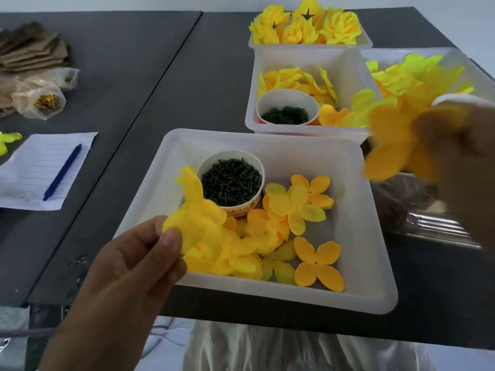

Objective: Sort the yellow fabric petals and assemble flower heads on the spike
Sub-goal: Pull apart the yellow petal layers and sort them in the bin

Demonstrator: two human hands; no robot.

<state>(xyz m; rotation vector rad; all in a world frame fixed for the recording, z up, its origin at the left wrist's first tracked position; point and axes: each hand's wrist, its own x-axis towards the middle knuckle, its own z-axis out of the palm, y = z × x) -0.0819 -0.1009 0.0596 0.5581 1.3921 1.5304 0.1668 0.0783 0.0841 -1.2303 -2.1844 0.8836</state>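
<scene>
Paper: on the counter, pen lying on it.
Left hand: thumb and fingers pinch a yellow petal above the near tray.
Tray: loose petals beside a cup of dark pins.
Right hand: blurred, holding an orange petal.

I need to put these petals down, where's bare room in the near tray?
In the near tray, the bare floor runs along the far wall and right side, past the cup of dark pegs. The near-left part is crowded with loose petals.
</scene>
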